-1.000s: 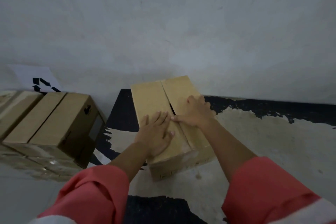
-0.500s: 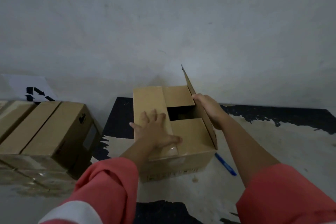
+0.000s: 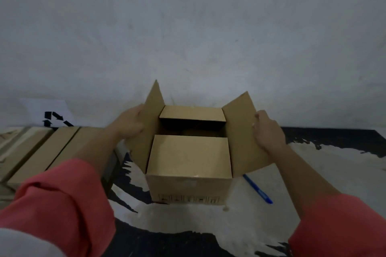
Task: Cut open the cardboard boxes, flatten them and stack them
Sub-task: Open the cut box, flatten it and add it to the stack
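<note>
The cardboard box [image 3: 188, 185] stood on the floor [image 3: 313, 173] close to the grey wall [image 3: 188, 27], directly ahead, with its top unsealed. The left hand [image 3: 129, 125] gripped the left outer flap [image 3: 149, 123] from outside, fingers curled close together round its edge. The right hand [image 3: 268, 131] held the right outer flap [image 3: 240, 131], fingertips hooked over its far edge and the palm behind the panel.

The step in hand looked like opening the top. To do it well, both outer flaps wanted folding fully back along their score lines, evenly, so the walls did not twist. The near inner flap [image 3: 190, 154] and the far inner flap [image 3: 193, 112] lay roughly level across the opening, a dark gap between them, and would need lifting next.

The board was plain brown corrugated stock — matt, stiff and sharp-cornered, with small print on the near wall that was too blurred to read. A slim blue pen-shaped tool [image 3: 258, 190], probably the cutter, lay on the floor just right of the box. The floor was patchy, black paint worn away to pale. Closed boxes [image 3: 41, 152] sat to the left, beneath a white sheet [image 3: 52, 115] printed with recycling arrows.
</note>
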